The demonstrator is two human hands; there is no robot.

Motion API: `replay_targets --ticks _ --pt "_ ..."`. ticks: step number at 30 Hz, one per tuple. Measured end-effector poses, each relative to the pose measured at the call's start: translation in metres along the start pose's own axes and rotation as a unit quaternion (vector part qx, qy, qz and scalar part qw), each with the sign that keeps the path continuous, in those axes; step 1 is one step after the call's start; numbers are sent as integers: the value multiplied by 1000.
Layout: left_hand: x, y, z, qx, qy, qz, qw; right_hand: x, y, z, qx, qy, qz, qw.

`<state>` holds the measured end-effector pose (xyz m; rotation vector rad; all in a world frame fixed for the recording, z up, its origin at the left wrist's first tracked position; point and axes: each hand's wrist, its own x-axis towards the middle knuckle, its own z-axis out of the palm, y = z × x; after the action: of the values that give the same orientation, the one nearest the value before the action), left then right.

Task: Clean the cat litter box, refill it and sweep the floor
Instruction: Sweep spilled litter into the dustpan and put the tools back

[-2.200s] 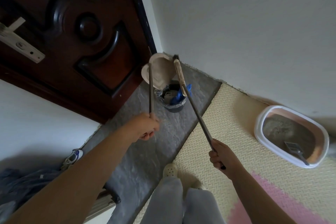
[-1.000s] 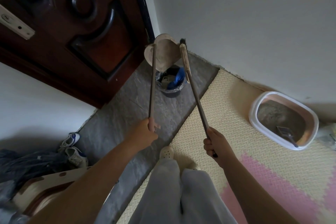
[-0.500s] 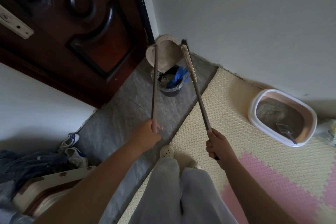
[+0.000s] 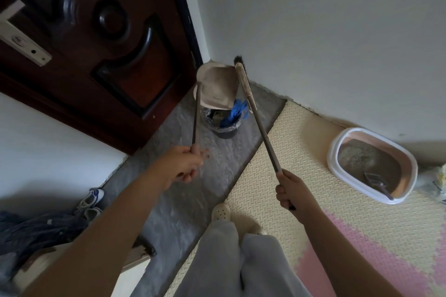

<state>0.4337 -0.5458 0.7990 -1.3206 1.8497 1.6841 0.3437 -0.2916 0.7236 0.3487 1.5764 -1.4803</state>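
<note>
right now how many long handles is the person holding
2. The dustpan handle is in the left hand, its pan tipped over the bin. The broom handle is in the right hand, slanting toward the wall corner.

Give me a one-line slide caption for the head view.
Left hand tips dustpan over trash bin; right hand holds broom.

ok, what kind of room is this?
Probably a home entryway: dark carved wooden door, sneakers on grey stone floor, and a white oval cat litter box on cream foam matting.
</note>
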Motion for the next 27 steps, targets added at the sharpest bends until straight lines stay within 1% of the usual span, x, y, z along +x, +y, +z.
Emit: replay_targets --ticks 4,10,13,17,19,23,27 --pt "1 30 -25 -117 -83 2 990 2 -33 3 44 -20 10 999" --pt "7 75 -51 -185 -140 -9 973 11 -92 21 147 -48 71 985" --pt "13 98 -60 -195 -143 -4 970 18 -120 36 175 -48 91 979" --pt "28 131 -77 -197 -155 5 968 30 -160 64 245 -57 110 962" --pt "37 152 -90 -182 -164 9 970 38 -181 81 274 -58 108 954" --pt "61 201 -119 -176 -196 2 965 56 -224 113 298 -51 91 949" --pt "91 248 -147 -138 -212 1 968 76 -267 134 341 -60 79 935"
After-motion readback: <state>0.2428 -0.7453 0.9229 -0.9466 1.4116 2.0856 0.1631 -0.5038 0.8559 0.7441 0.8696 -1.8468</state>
